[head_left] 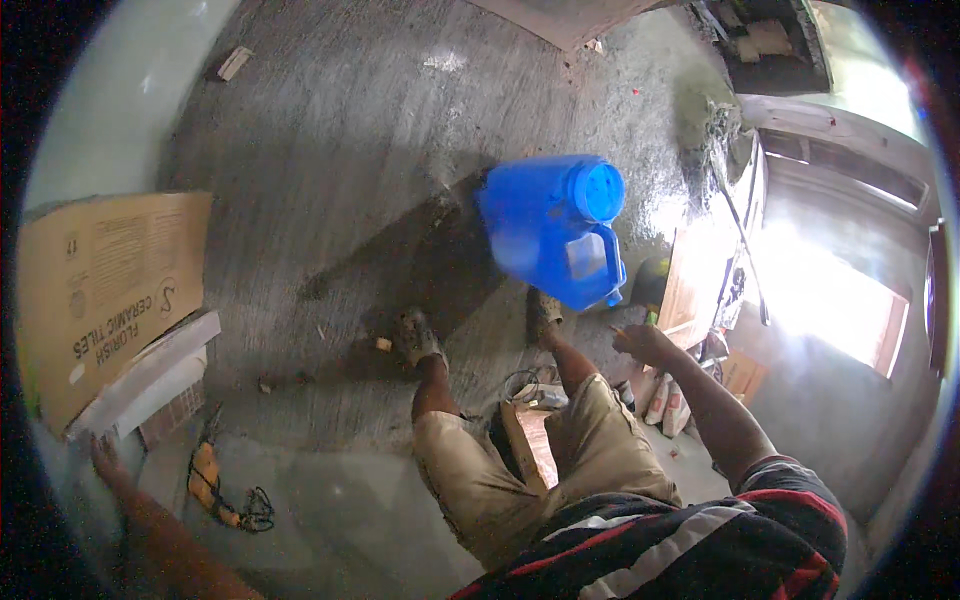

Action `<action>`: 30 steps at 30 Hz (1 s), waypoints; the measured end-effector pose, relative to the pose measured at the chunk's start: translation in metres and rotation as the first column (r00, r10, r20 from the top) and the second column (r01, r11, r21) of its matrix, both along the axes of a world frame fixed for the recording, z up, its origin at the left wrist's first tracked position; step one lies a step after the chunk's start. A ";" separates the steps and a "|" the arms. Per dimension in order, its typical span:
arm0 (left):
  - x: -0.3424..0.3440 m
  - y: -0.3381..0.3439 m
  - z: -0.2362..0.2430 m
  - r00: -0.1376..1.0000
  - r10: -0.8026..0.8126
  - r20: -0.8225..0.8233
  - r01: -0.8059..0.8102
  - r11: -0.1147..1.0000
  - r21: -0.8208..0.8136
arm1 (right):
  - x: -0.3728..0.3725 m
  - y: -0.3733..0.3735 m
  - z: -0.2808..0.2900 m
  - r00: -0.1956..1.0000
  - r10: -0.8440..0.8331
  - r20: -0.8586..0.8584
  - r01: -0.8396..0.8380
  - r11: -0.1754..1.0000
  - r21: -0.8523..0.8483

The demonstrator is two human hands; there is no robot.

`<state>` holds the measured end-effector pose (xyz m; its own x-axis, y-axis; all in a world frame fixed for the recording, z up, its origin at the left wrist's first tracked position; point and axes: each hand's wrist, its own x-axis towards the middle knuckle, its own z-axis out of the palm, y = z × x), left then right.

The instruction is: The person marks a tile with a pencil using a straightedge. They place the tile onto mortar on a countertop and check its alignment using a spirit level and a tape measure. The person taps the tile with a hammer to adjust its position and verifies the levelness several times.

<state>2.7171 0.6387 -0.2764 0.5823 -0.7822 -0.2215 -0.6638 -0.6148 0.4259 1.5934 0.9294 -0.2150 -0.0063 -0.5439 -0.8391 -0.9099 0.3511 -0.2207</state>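
A big blue plastic jug [530,225] with a round blue lid and a side handle rests tilted on the grey floor in front of my feet. My right hand [645,345] is just right of its handle, apart from it, with fingers stretched out and nothing visible in them. At the far left, my left hand [108,462] is at the lower edge of a white slab-like piece [150,385], its fingers stretched toward it. Whether they touch it I cannot tell. A brown cardboard box [115,300] stands just behind that piece.
An orange corded power tool [205,475] lies on the floor near my left arm. A wooden board [693,285], bags [668,408] and a long rod [740,230] are at the right, below a bright window [825,290]. Another open cardboard box [530,440] sits between my legs.
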 end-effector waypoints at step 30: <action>-0.490 0.285 -0.078 0.828 0.477 -0.295 -0.120 0.665 0.737 | -0.077 0.119 0.073 0.872 -0.489 0.009 0.487 0.870 0.080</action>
<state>2.2275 0.9239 -0.3540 0.4544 -0.1148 -0.8834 -0.2423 -0.9702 0.0014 1.5163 1.0483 -0.1419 -0.2305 -0.4149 -0.8802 -0.6126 0.7647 -0.2000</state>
